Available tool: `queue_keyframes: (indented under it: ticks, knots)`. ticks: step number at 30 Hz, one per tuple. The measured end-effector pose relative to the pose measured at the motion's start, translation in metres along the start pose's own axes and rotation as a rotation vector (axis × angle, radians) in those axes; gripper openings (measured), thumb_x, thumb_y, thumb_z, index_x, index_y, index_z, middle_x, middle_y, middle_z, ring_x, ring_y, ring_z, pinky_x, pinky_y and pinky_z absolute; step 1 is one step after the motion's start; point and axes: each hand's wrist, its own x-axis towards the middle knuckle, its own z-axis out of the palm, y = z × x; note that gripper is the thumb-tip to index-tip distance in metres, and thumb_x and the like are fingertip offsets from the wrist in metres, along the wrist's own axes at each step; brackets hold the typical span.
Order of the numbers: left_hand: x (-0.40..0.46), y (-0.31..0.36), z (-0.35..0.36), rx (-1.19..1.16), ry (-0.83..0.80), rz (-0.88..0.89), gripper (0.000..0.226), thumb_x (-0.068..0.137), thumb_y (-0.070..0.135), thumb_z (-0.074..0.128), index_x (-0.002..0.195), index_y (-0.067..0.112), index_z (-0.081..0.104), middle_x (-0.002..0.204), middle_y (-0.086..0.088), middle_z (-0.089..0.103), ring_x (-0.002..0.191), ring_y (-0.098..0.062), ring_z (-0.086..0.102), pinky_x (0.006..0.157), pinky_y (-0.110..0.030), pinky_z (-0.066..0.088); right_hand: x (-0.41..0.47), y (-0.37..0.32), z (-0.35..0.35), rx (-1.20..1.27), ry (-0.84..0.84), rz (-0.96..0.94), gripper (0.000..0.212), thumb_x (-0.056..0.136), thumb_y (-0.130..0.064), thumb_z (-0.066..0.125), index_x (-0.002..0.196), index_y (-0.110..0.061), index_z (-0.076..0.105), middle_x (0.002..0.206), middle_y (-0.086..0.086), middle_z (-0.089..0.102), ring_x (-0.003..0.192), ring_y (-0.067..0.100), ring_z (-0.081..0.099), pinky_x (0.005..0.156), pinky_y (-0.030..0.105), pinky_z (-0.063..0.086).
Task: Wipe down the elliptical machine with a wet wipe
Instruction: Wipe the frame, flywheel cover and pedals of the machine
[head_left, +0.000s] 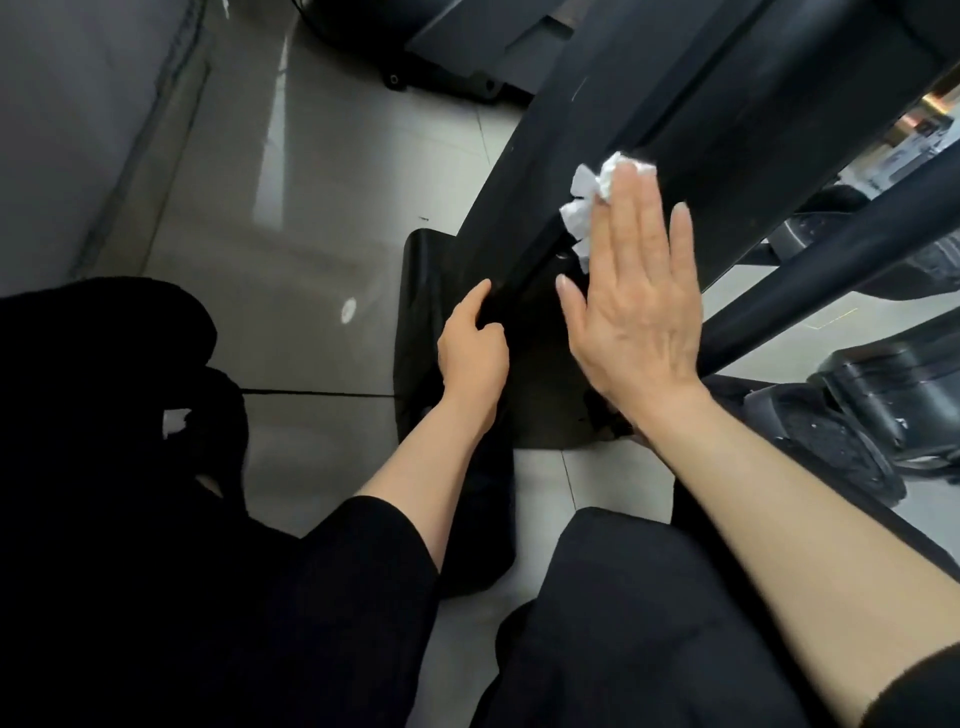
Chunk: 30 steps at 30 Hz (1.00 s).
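The black elliptical machine (649, 88) fills the upper right, its broad housing sloping down toward the floor. My right hand (636, 306) lies flat with straight fingers, pressing a crumpled white wet wipe (589, 200) against the housing; the wipe sticks out past my fingertips on the left and top. My left hand (472, 348) is lower and to the left, its fingers curled round a black edge of the machine's frame (511, 275) near the base.
Grey tiled floor (322, 208) spreads to the left, with a grey wall (67, 119) beyond. Another black machine's base (467, 57) stands at the top. A black foot pedal (831, 441) and bars lie on the right. My black-clad knees fill the bottom.
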Motion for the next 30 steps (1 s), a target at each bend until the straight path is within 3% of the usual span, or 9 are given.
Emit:
queue_keyframes:
  ticks: [3,5,10,15,20,22,26,30]
  knots:
    - [0.004,-0.005,-0.004,-0.052,-0.010,-0.018,0.062,0.088,-0.012,0.038,0.141,0.018,0.050,0.145,0.001,0.050,0.134,-0.010,0.044,0.110,-0.025,0.037,-0.041,-0.020,0.020,-0.125,-0.206,-0.351,0.072,0.102,-0.041,0.031,0.151,0.006,0.008,0.161,0.019,0.008,0.150,0.030,0.006,0.123,0.044,0.002]
    - [0.005,-0.007,-0.007,-0.077,-0.019,-0.026,0.060,0.089,-0.012,0.039,0.140,0.017,0.050,0.144,0.000,0.049,0.134,-0.010,0.044,0.108,-0.024,0.038,-0.065,-0.031,0.030,-0.198,-0.295,-0.436,0.073,0.102,-0.044,0.027,0.151,0.006,0.009,0.162,0.019,0.007,0.151,0.028,0.003,0.122,0.044,-0.007]
    - [0.006,-0.007,-0.005,-0.070,-0.010,-0.010,0.062,0.086,-0.010,0.039,0.139,0.020,0.052,0.141,0.003,0.053,0.130,-0.007,0.047,0.093,-0.012,0.038,-0.025,-0.032,0.011,-0.007,-0.090,-0.036,0.067,0.103,-0.038,0.030,0.150,0.008,0.019,0.159,0.020,0.017,0.149,0.031,0.014,0.122,0.045,0.006]
    - [0.002,-0.013,0.000,-0.079,0.016,-0.015,0.062,0.087,-0.009,0.040,0.139,0.022,0.052,0.142,0.006,0.052,0.131,-0.008,0.046,0.111,-0.028,0.038,-0.048,-0.046,0.024,-0.076,-0.183,-0.231,0.069,0.102,-0.040,0.033,0.149,0.009,0.021,0.159,0.023,0.018,0.148,0.033,0.015,0.122,0.044,0.005]
    - [0.005,-0.013,0.003,-0.061,0.047,-0.004,0.061,0.087,-0.007,0.041,0.138,0.025,0.054,0.140,0.007,0.054,0.130,-0.005,0.047,0.111,-0.026,0.037,-0.018,-0.029,0.014,0.031,-0.035,0.069,0.067,0.101,-0.038,0.037,0.148,0.007,0.025,0.156,0.024,0.023,0.147,0.036,0.020,0.121,0.046,0.009]
    - [0.002,-0.012,0.004,-0.064,0.066,0.004,0.060,0.087,-0.007,0.042,0.136,0.026,0.055,0.139,0.008,0.055,0.129,-0.005,0.047,0.110,-0.024,0.037,-0.020,-0.023,0.016,0.009,-0.079,-0.003,0.066,0.102,-0.037,0.035,0.151,0.005,0.021,0.158,0.023,0.018,0.148,0.035,0.016,0.122,0.045,0.005]
    - [0.009,-0.014,0.004,-0.068,0.136,0.008,0.054,0.085,-0.006,0.042,0.123,0.024,0.066,0.123,0.009,0.066,0.117,-0.005,0.058,0.106,-0.030,0.044,-0.030,-0.025,0.021,-0.077,-0.194,-0.328,0.067,0.103,-0.040,0.035,0.152,0.003,0.019,0.160,0.018,0.017,0.149,0.028,0.014,0.122,0.040,-0.004]
    - [0.033,-0.010,0.000,-0.141,0.165,-0.014,0.048,0.089,-0.007,0.039,0.119,0.019,0.066,0.116,0.007,0.066,0.108,-0.005,0.062,0.102,-0.029,0.047,0.041,-0.022,0.003,-0.179,-0.099,-0.221,0.064,0.103,-0.035,0.027,0.149,0.010,0.020,0.158,0.022,0.021,0.148,0.033,0.017,0.117,0.043,-0.012]
